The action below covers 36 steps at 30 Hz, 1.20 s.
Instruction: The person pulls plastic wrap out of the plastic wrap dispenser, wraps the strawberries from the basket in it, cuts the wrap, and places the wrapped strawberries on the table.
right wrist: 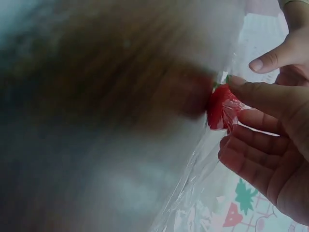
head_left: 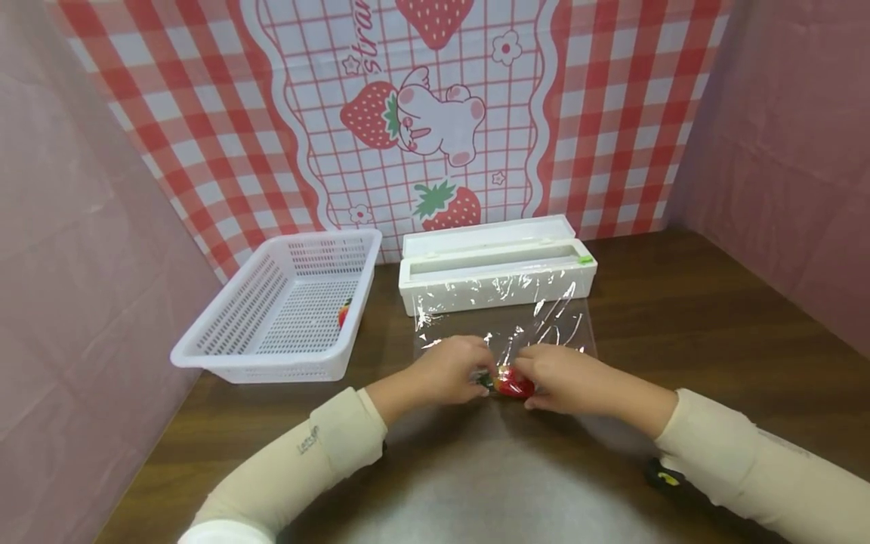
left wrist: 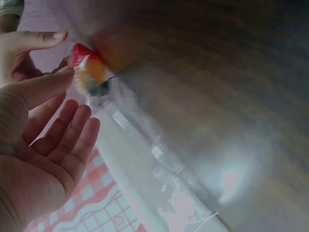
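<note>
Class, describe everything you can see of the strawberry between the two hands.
The strawberry is glossy red, paling to orange-yellow near a green leafy top. Clear, wrinkled film covers it. It is on its side, leafy end toward the left hand, red end toward the right hand, and both hands hold it. It is on the person's side of the white box. Whether it touches the table is unclear.

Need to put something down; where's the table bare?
Bare table: right of the white box, toward pink cloth; a narrow strip between basket and box. Crowded: before the box, with film, left hand, right hand and red fruit.
</note>
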Each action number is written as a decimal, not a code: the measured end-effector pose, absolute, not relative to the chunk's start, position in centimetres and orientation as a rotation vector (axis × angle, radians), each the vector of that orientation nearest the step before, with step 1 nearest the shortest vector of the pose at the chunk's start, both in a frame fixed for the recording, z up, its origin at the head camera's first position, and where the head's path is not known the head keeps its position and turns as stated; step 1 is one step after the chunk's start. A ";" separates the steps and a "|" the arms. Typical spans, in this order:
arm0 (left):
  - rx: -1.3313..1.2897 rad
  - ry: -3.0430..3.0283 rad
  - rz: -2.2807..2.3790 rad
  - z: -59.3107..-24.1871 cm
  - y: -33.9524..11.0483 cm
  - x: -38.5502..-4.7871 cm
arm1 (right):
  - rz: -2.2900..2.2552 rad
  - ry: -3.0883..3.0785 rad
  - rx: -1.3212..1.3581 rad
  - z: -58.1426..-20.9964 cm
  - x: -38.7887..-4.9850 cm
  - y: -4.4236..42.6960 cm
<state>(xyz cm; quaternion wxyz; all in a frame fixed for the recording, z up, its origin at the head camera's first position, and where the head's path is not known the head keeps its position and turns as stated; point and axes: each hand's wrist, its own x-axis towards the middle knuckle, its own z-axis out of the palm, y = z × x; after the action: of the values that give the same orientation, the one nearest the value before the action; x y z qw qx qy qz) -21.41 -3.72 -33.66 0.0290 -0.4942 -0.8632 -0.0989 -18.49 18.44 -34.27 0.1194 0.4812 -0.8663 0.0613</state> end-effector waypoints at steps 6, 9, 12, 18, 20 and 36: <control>-1.512 -2.736 -0.259 -34.1 -2.8 -22.1 | 0.185 -2.593 1.415 -34.6 -19.6 18.3; -1.506 -2.714 -0.283 -34.2 -2.6 -22.1 | 0.202 -2.584 1.420 -34.8 -20.1 18.3; -1.487 -2.704 -0.345 -34.3 -2.5 -22.3 | 0.266 -2.582 1.420 -34.8 -20.5 18.5; -1.490 -2.770 -0.529 -34.1 -2.2 -23.0 | 0.497 -2.709 1.404 -34.4 -21.0 19.2; -1.494 -2.799 -0.568 -34.0 -2.2 -23.3 | 0.571 -2.743 1.409 -34.1 -21.3 19.5; -1.489 -2.900 -0.595 -33.9 -1.7 -26.8 | 0.734 -2.840 1.422 -34.0 -24.6 20.8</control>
<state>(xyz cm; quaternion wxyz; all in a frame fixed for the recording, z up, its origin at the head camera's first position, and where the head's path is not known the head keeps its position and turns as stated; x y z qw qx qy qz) -26.83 -1.69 -33.91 -0.0861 -0.4477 -0.8719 -0.1787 -24.61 20.75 -33.96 -0.0589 0.4354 -0.8697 0.2247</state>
